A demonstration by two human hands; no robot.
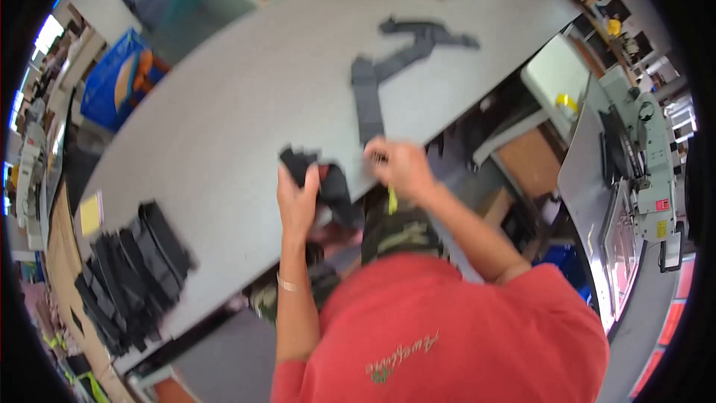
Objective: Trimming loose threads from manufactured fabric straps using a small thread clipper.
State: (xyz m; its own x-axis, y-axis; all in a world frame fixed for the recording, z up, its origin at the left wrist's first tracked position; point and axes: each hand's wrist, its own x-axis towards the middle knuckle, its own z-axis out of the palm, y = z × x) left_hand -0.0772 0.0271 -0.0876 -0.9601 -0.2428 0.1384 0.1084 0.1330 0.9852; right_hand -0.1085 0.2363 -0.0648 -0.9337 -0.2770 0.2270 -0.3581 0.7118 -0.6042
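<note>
My left hand is closed around a folded black fabric piece, which droops over the table's near edge. A small red spot shows on this fabric beside my thumb. To the right, my right hand has its fingers curled together by the near end of a dark grey fabric strap. Something small and dark shows between those fingers, too blurred to name. A yellow-green strip hangs just below that hand. The strap runs away across the table and bends right toward its far end.
On the grey table, a stack of dark folded fabric pieces lies at the left, beside a yellow paper. A blue crate stands beyond the left edge. A sewing machine is at the right.
</note>
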